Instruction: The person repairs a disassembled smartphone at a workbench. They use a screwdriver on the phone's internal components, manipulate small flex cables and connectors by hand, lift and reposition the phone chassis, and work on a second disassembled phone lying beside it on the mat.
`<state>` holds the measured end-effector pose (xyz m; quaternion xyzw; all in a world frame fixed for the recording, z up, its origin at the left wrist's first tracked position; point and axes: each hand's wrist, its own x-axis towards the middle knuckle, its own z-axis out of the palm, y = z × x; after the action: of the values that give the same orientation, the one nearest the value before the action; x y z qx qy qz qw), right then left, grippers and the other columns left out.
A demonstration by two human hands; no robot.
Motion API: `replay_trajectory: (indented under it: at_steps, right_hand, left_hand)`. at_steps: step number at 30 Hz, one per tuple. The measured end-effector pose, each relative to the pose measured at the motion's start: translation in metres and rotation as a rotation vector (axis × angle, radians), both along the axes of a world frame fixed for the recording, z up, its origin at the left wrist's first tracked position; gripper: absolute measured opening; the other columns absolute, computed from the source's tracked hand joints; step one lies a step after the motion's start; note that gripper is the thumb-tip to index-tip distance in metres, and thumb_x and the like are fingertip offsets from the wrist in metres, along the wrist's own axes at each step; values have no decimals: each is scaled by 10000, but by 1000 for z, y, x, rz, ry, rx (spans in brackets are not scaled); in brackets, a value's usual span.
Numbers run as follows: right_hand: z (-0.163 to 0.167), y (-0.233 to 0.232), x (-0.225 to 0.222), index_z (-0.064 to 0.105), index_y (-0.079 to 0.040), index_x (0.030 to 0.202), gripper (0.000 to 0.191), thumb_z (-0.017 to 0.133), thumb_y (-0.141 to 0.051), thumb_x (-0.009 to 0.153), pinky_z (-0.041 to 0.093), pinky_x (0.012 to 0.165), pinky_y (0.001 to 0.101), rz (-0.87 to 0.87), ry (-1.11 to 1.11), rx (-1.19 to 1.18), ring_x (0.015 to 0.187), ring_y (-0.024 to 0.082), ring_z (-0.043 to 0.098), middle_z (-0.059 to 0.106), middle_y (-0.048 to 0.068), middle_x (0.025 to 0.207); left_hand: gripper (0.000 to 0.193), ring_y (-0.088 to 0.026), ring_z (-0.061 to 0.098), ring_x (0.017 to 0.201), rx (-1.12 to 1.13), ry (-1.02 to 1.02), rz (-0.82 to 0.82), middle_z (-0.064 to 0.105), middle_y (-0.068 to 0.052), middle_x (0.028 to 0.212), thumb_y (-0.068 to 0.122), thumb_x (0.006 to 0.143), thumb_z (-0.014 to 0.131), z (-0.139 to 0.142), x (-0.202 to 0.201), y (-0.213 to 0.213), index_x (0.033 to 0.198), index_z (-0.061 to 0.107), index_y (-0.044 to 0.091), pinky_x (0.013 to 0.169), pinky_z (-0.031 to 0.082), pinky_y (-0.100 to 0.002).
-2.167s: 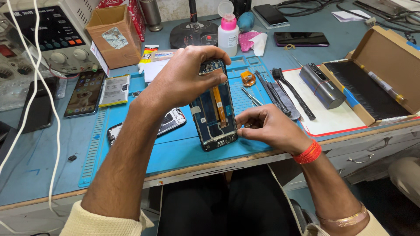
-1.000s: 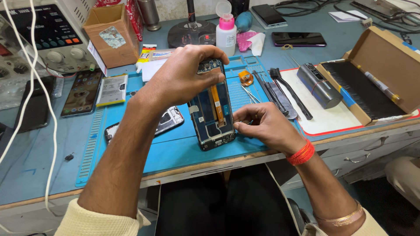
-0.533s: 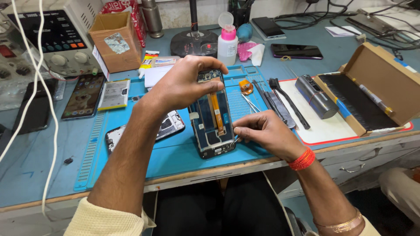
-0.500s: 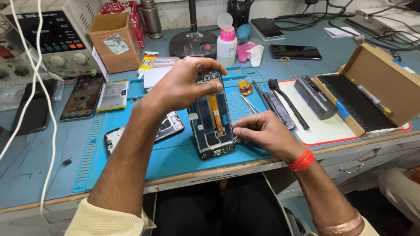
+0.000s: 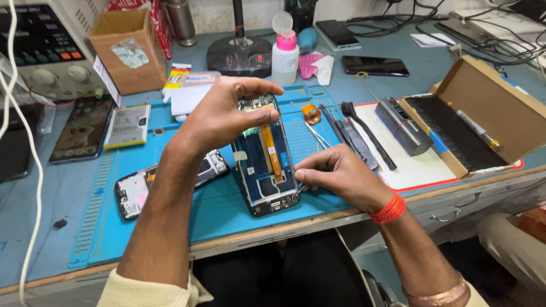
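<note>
Two hands: the left hand at centre frame and the right hand lower right of it. One opened phone with an orange flex strip, one removed back frame at lower left, one battery, one intact phone with lit screen at left, two dark phones at the top. One pump bottle, two cardboard boxes, one grey cylinder, one blue mat.
</note>
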<state>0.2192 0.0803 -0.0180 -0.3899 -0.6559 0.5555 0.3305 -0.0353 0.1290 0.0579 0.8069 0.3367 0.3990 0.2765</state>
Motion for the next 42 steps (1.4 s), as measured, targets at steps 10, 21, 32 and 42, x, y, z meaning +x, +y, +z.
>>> replay_trajectory:
  at_steps: [10,21,32,42]
  right_hand:
    - [0,3,4,810,26,1054,238,752,-155,911,536,669,232,-16,-46,76,722,74,635,752,37,828]
    - [1,2,5,809,20,1067,268,762,-181,896,535,671,235,-33,-55,56,727,78,633,756,38,837]
    - [1,3,5,808,19,1071,268,763,-180,896,540,664,236,-29,-60,64,718,79,637,752,38,825]
    - [-1,3,6,804,10,1070,263,753,-184,898,549,672,234,-12,-54,73,720,78,649,762,33,826]
  left_hand:
    - [369,-92,705,992,7,-47,-19,777,-44,1082,135,859,798,-6,0,6,1206,734,27,900,585,-287]
    - [371,-91,719,970,-1,-49,-4,781,-51,1072,135,862,797,-5,0,2,1213,733,33,877,601,-280]
    - [361,-106,722,986,9,-34,4,782,-57,1078,148,869,798,-4,1,1,1208,737,42,888,598,-292]
    - [363,-106,727,995,40,-32,-4,780,-58,1085,149,869,799,-4,0,1,1207,737,33,903,594,-296]
